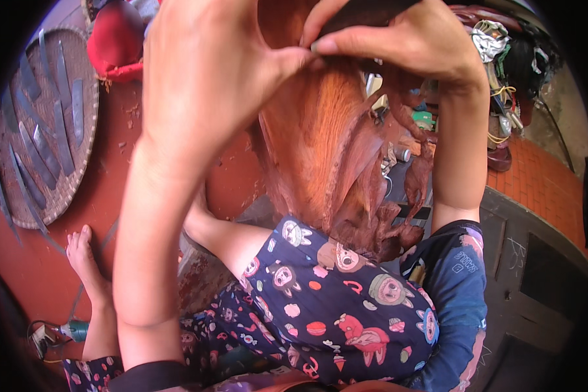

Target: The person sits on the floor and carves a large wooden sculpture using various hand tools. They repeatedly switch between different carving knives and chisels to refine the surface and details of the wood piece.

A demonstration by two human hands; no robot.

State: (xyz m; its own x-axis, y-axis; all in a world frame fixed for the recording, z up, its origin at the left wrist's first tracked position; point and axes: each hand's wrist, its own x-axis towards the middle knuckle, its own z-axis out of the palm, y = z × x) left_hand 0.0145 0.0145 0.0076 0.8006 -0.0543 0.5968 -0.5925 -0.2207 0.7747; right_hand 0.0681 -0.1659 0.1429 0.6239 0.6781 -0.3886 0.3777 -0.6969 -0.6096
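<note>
A large wood carving (310,140) with smooth orange-brown grain stands upright in front of me, beside my patterned clothing. Twisted, darker carved parts (389,228) run down its right side. My right hand (408,49) pinches a thin dark sheet (366,16) between thumb and fingers, above the carving. Close against it, the thumb of my left hand (209,59) meets the right thumb at the sheet's lower corner. The left hand is closed there, its other fingertips hidden behind the hand and the upper edge of the picture.
A round woven tray (88,130) at the left holds several flat metal blades. Past it lies a red object (115,42), and wood chips dot the red floor (235,170). A dark panel (509,261) lies at the right, below a cluttered pile (493,42). A green power tool (78,330) sits lower left.
</note>
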